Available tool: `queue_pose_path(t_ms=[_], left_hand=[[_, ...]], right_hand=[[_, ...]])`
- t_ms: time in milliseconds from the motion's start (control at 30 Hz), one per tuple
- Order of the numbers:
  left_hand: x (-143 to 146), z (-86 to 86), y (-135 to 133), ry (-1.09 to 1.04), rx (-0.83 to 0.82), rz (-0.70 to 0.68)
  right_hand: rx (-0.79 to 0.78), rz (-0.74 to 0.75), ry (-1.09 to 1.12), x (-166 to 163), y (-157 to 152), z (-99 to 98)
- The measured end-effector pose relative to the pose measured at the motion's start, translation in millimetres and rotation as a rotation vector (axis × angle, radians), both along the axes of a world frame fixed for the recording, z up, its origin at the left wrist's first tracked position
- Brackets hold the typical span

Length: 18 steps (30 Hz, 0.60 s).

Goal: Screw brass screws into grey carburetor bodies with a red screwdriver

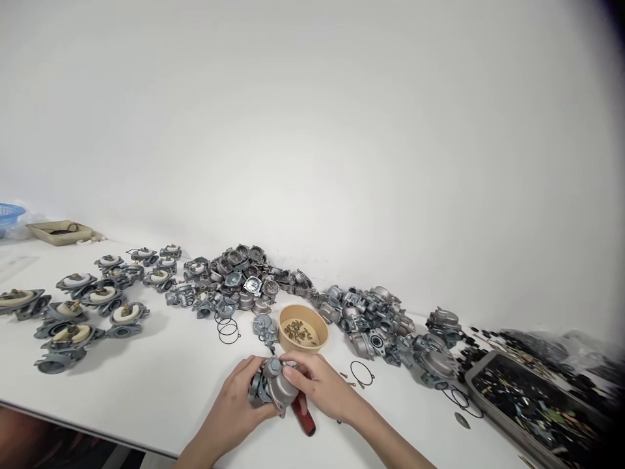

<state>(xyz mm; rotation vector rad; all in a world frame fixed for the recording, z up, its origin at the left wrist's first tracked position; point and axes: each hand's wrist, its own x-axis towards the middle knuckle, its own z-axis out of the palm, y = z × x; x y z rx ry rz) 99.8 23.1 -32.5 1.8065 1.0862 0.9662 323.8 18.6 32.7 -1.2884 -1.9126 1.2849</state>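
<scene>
Housing (283, 389) sat gripped in the left hand (235, 395) at the frame's lower centre; the right hand (319, 384) was closed on its top, red handle (306, 422) beneath.

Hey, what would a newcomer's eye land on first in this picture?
Probably the grey metal part at bottom centre, held in the left hand with the right hand on it. Just beyond sits a round tan bowl with small brass-coloured pieces inside. Piles of metal parts lie to its left and right.
</scene>
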Motion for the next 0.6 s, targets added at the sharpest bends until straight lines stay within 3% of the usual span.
queue_pose_path(t_ms=[267, 600], left_hand=[[-5, -0.5, 2, -0.053, -0.122, -0.028], [-3, 5.1, 0, -0.073, -0.156, -0.042]], right_hand=[[-0.058, -0.122, 0.115, -3, 8, -7.9], [0.035, -0.236, -0.118, -22, -1, 7.5]])
